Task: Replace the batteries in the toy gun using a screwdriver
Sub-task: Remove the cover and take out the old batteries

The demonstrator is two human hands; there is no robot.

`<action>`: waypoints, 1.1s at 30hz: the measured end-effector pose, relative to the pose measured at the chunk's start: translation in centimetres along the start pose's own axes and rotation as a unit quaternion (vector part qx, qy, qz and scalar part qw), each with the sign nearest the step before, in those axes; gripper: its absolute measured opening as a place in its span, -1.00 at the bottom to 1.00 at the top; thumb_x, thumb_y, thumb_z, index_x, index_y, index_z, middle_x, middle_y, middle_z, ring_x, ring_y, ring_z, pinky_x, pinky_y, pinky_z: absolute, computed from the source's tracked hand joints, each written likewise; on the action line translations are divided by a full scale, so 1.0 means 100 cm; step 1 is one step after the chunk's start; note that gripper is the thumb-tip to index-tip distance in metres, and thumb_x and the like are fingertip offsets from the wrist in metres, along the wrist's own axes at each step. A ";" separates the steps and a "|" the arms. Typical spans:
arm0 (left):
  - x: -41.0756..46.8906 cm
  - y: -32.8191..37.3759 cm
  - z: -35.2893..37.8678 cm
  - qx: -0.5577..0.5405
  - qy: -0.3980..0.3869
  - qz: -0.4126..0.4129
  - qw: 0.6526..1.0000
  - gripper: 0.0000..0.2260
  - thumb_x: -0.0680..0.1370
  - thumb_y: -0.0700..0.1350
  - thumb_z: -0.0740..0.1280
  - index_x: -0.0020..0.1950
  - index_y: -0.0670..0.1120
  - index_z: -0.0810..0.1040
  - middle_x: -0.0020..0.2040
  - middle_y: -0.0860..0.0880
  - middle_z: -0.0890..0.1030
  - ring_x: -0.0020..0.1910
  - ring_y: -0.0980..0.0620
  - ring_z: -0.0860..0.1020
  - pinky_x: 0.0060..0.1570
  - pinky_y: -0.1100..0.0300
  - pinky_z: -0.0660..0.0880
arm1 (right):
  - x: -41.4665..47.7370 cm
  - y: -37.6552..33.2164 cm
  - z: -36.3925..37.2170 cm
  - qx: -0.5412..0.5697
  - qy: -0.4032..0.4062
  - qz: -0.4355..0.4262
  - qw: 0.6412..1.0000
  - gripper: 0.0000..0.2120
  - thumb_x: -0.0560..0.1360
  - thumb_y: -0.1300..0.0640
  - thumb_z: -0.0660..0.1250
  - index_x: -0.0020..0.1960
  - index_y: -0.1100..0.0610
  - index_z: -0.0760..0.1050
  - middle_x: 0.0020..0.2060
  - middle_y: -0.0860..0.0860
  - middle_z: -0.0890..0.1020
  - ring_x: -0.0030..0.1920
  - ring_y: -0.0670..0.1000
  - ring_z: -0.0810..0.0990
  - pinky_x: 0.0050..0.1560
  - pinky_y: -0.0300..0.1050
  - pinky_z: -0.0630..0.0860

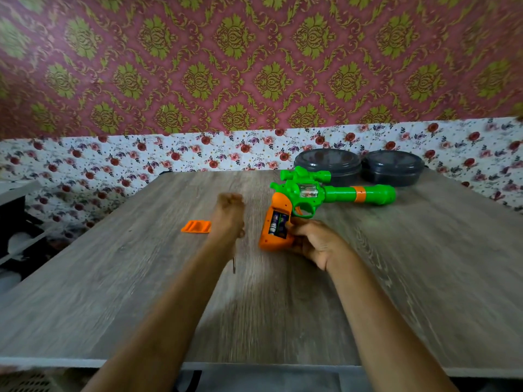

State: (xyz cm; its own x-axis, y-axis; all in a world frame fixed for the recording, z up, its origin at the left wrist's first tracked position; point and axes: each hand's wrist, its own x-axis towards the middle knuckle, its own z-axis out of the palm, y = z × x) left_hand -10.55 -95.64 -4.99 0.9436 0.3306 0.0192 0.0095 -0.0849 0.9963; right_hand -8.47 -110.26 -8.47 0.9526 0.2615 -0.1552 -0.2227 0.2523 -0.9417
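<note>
Right grip (314,244) clasps toy gun (334,193), left grip (229,216) fisted round screwdriver (234,265), well inside table (113,278) edges

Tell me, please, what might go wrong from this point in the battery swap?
The left hand is motion-blurred and seems to grip the screwdriver with its shaft pointing back at the person; a swing could jab the forearm.
The orange cover lies loose on the table, easy to knock away.
The batteries sit exposed while the right hand holds the toy gun by its grip; tilting might spill them.
</note>
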 end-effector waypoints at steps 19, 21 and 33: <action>-0.005 -0.021 0.010 0.285 -0.088 0.415 0.860 -0.72 0.43 0.05 0.38 0.06 -0.07 0.60 -0.22 -0.03 0.65 -0.29 0.02 0.57 -0.27 0.17 0.47 | -0.008 -0.004 0.011 0.258 0.087 -0.003 0.962 -0.69 0.50 0.20 0.00 -0.26 0.21 0.47 -0.44 0.14 0.57 -0.35 0.10 0.52 -0.21 -0.07 0.45; -0.008 -0.021 0.014 0.356 -0.091 0.466 0.805 -0.64 0.42 0.12 0.29 0.11 -0.05 0.57 -0.15 -0.05 0.66 -0.23 -0.06 0.61 -0.26 0.12 0.50 | -0.009 -0.002 0.010 0.295 0.089 0.002 0.951 -0.67 0.50 0.18 -0.07 -0.30 0.18 0.40 -0.41 0.16 0.51 -0.37 0.12 0.50 -0.27 -0.14 0.46; -0.007 -0.019 0.013 0.300 -0.005 0.388 0.872 -0.76 0.41 0.03 0.38 -0.14 -0.15 0.56 -0.35 -0.04 0.50 -0.38 -0.05 0.46 -0.36 0.13 0.34 | -0.024 -0.004 0.016 0.273 0.131 0.029 0.953 -0.77 0.56 0.19 0.04 -0.25 0.20 0.31 -0.33 0.13 0.40 -0.30 0.08 0.42 -0.20 0.02 0.44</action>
State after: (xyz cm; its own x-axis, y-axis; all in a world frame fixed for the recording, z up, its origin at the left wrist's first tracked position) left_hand -10.80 -96.96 -6.97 0.7460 -0.0535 0.6638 -0.4644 -0.7561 0.4610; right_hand -11.04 -109.52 -7.26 0.9387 0.0661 -0.3382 -0.2823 0.7104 -0.6447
